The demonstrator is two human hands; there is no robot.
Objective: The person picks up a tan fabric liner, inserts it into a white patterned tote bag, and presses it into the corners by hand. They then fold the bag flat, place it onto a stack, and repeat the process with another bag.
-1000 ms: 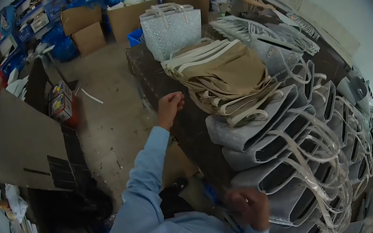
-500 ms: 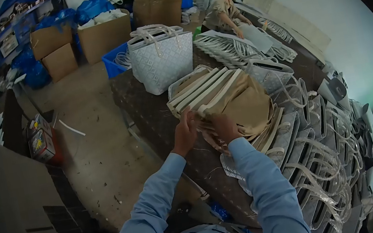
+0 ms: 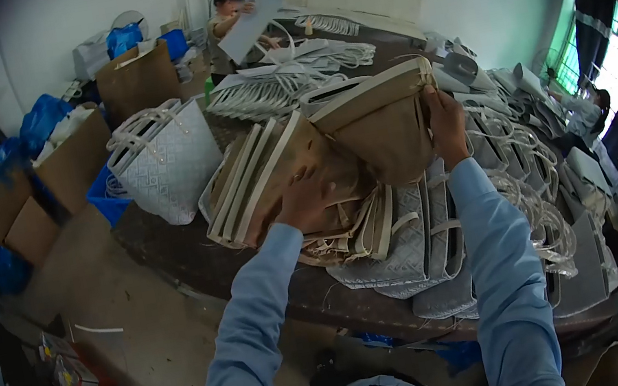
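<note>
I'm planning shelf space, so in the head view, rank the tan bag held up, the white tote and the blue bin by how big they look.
1. Tan bag and white tote: look alike; the bag is nearer the camera, so unranked.
2. Blue bin: smallest, mostly hidden behind the tote.

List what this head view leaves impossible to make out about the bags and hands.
- Left hand: head view, finger ends tucked under the tan bag, so its grip is unclear.
- Inside of the tan bag: head view, its own wall faces the camera.
- Table under the grey bags: head view, covered by them.
- Hands of the co-worker: head view, too small.
</note>
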